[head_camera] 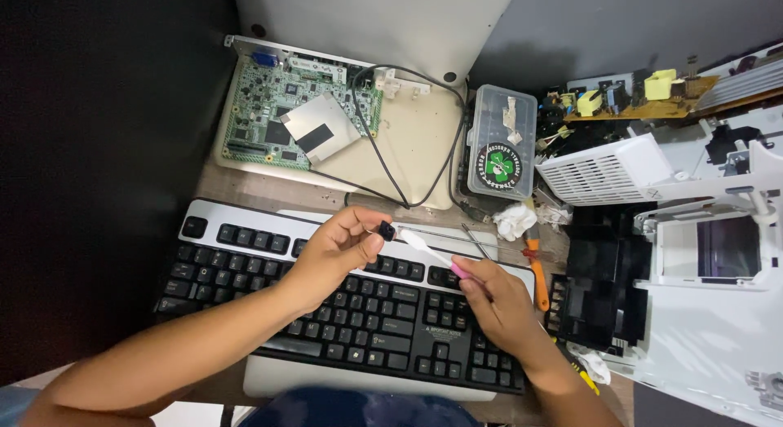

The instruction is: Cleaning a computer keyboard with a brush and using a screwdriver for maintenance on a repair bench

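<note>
One small black plastic keycap [387, 230] is pinched in the left hand [330, 256] above the black-and-silver keyboard [269, 292], right hand [497, 300] gripping a white pink-handled toothbrush [428, 251], bristles touching it. Looks like most keys are seated, so cleaning seems barely begun.

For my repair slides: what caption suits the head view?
Left hand pinches a black keycap; right hand brushes it over the keyboard.
</note>
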